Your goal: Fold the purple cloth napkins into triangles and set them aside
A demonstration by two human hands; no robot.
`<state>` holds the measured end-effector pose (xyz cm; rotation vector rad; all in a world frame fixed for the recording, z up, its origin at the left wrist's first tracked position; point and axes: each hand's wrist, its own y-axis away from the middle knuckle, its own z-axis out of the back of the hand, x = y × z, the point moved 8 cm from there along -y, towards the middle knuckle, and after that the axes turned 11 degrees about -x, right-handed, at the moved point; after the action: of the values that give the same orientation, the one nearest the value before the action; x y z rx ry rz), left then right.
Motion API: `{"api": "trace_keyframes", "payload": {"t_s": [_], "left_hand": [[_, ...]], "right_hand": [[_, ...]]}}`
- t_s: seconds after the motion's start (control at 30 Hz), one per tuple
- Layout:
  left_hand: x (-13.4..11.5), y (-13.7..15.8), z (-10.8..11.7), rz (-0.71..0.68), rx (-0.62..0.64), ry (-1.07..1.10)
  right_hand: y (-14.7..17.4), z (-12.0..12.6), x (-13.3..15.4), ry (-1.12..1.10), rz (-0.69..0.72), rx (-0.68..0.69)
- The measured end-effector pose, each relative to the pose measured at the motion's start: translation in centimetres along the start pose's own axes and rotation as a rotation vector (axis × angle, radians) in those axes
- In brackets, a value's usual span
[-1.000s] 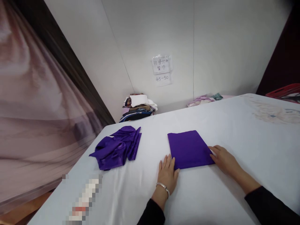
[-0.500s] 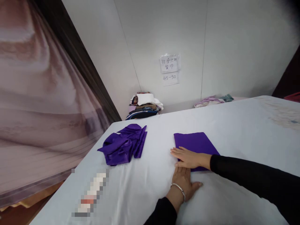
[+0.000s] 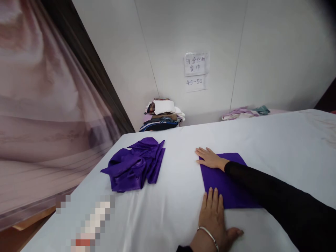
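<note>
A purple cloth napkin (image 3: pixel 225 189), folded into a flat square-cornered shape, lies on the white-covered table. My right hand (image 3: pixel 210 158) is spread flat over its far left corner, the fingertips reaching past the edge onto the white cover. At the near left corner, my left hand (image 3: pixel 213 217), with a silver bangle at the wrist, rests palm down with its fingertips on the napkin's edge and the thumb out to the right. Neither hand grips anything. My right sleeve covers part of the napkin's right side. Left of it sits a crumpled heap of purple cloth (image 3: pixel 133 166).
A stack of folded clothes (image 3: pixel 162 115) stands beyond the table's far edge, with a loose lilac and green cloth pile (image 3: pixel 244 112) farther right. Paper signs (image 3: pixel 196 71) hang on the wall. A pink curtain (image 3: pixel 52 122) borders the left side. A blurred patch (image 3: pixel 96 218) lies at front left.
My right hand has slid away from me to the napkin's far left corner. My left hand now sits apart from it, nearer to me. The camera view has shifted slightly.
</note>
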<state>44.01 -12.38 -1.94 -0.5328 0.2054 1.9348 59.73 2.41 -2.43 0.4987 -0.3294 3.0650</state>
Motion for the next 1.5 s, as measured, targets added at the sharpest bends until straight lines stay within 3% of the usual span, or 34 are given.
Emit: {"api": "trace_keyframes", "payload": {"t_s": [0.2,0.3,0.37,0.5,0.57,0.67,0.8,0.93,1.17,1.37,1.5], "left_hand": [[0.0,-0.2,-0.1,0.008,0.034,0.014],[0.2,-0.2,-0.4,0.007,0.038,0.004],[0.3,-0.3,-0.6,-0.001,0.030,-0.021],[0.3,-0.2,-0.7,-0.026,0.027,-0.089],[0.3,0.0,-0.5,-0.031,0.032,-0.113],[0.2,0.2,0.1,-0.020,0.040,-0.114],[0.2,0.2,0.4,0.000,0.069,-0.098],[0.3,0.0,0.2,-0.004,0.066,-0.088],[1.2,-0.8,-0.2,0.009,-0.007,-0.146],[1.9,-1.7,-0.7,-0.055,-0.034,-0.257],[3.3,-1.7,1.0,-0.084,-0.067,-0.292]], "right_hand": [[-2.8,1.3,-3.4,-0.101,-0.238,-0.075],[-2.3,2.2,-3.8,-0.111,-0.323,-0.114],[-0.8,2.1,-2.2,-0.092,-0.249,-0.126],[3.4,-0.2,3.8,-0.062,0.143,-0.028],[4.2,-1.1,4.7,-0.042,0.193,0.008],[2.6,-0.8,2.6,0.011,0.085,-0.024],[0.1,1.2,-2.7,0.067,-0.138,-0.120],[2.2,3.6,-6.4,0.107,-0.241,-0.212],[9.7,7.2,-9.2,0.180,-0.221,-0.206],[9.7,8.7,-10.8,0.216,-0.353,-0.096],[9.9,8.6,-10.3,0.187,-0.475,-0.030]]}}
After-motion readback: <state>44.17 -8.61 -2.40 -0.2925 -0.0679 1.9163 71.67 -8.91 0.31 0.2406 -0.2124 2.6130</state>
